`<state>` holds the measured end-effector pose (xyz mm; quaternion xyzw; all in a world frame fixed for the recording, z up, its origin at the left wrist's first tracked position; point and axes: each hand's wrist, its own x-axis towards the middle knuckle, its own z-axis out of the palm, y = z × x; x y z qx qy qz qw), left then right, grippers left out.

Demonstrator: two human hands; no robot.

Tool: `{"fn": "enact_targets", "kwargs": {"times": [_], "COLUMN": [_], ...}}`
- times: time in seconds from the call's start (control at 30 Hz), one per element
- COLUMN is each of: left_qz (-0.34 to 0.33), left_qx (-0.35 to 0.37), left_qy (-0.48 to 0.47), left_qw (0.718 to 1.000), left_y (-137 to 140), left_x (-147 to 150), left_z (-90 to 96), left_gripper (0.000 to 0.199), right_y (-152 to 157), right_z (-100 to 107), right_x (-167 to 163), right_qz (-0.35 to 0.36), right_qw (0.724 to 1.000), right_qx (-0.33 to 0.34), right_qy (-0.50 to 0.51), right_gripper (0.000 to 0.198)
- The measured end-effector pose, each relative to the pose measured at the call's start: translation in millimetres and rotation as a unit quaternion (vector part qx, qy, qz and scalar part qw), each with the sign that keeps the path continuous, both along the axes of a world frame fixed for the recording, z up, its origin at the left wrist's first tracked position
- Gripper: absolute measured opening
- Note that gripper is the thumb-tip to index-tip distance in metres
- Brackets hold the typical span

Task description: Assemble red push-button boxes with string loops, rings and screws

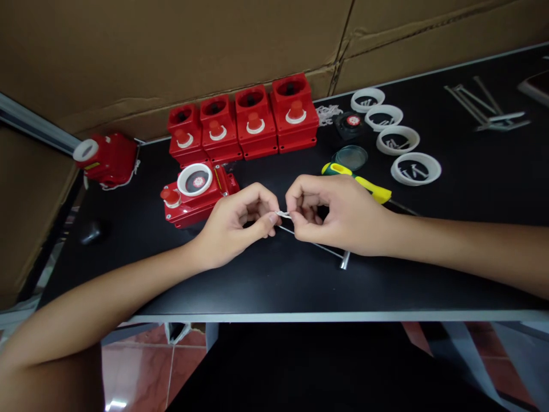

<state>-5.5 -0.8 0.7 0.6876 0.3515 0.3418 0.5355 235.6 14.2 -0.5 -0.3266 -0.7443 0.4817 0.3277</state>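
My left hand (241, 224) and my right hand (337, 214) meet over the middle of the black table. Thumbs and fingertips of both are closed on a short piece of white cord (283, 214) between them. Below the hands a thin metal hammer (344, 260) shows its rod and small cylindrical head; the rod's other end is hidden by my left hand. Left of my left hand sits a red alarm box (193, 197) with a white ring, a round dark window and a red button. Behind my right hand lies a yellow-green screwdriver (373, 187), partly covered.
Several red housings (255, 123) stand in a row along the cardboard. Another red box (107, 160) with white cord is far left, near a black round object (90, 232). White rings (416, 169) enclose small screws. Clear discs (350, 157) and metal hammers (489, 106) lie right.
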Motion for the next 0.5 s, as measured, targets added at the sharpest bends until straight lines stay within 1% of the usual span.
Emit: {"fn": "enact_targets", "kwargs": {"times": [0.17, 0.37, 0.5], "left_qz": [0.01, 0.014, 0.018], "left_qx": [-0.002, -0.007, -0.003], "left_qy": [0.002, 0.01, 0.008], "left_qw": [1.0, 1.0, 1.0], "left_y": [0.0, -0.2, 0.3], "left_x": [0.8, 1.7, 0.8], "left_z": [0.2, 0.7, 0.9], "left_gripper": [0.042, 0.035, 0.032], "right_y": [-2.0, -2.2, -2.7], "right_z": [0.2, -0.7, -0.6], "right_x": [1.3, -0.3, -2.0], "right_qz": [-0.02, -0.029, -0.052], "right_qw": [0.999, 0.998, 0.996], "right_qx": [0.029, 0.057, 0.075], "right_qy": [0.005, -0.003, -0.009], "right_gripper": [0.013, 0.01, 0.012]}}
